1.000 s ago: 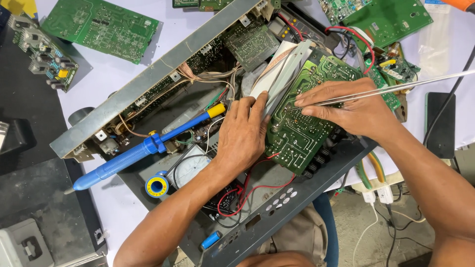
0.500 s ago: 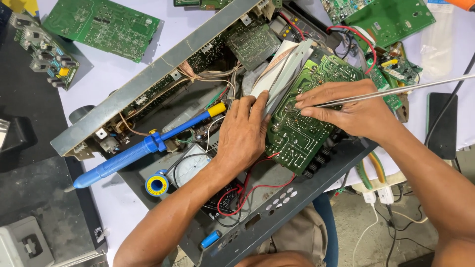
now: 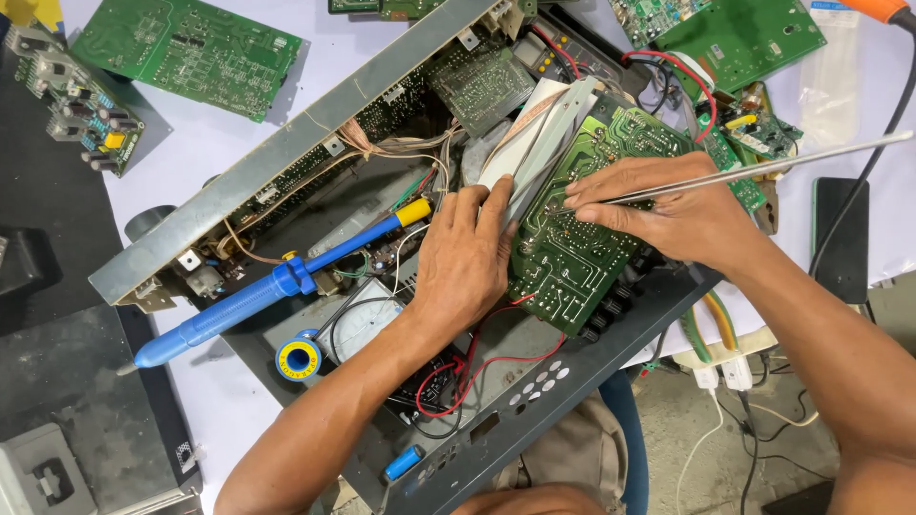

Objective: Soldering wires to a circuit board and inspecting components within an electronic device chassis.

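Down over an opened-up amplifier case [image 3: 534, 420], both hands are in on the green circuit board [image 3: 592, 238] that is tilted up out of its middle. The left hand [image 3: 468, 262] lies flat, fingers together and stretched out, pressing on the board's left edge and on the grey metal fin [image 3: 549, 133] that stands along it; that grip is a flat hold, not a closed fist. The right hand [image 3: 677, 205] rests on the board's solder side with its grip pinched shut on a long thin metal rod [image 3: 763, 170], held like a pen, the tip down on the board just beside the left fingertips and the far end running off towards the upper right. Left of the left hand, a blue soldering iron [image 3: 248, 300] with a yellow collar lies slantwise across the open case, tip pointing down-left, untouched. Just below it sits a small blue and yellow spool of solder [image 3: 299, 359]. Red wires [image 3: 477, 367] loop out from under the left wrist over the case's front panel. Loose green boards are scattered across the white surface [image 3: 191, 153]: one big board [image 3: 186, 55] at upper left, another board [image 3: 739, 38] at upper right. A dark phone [image 3: 842, 238] lies at the right, well apart from the hands.
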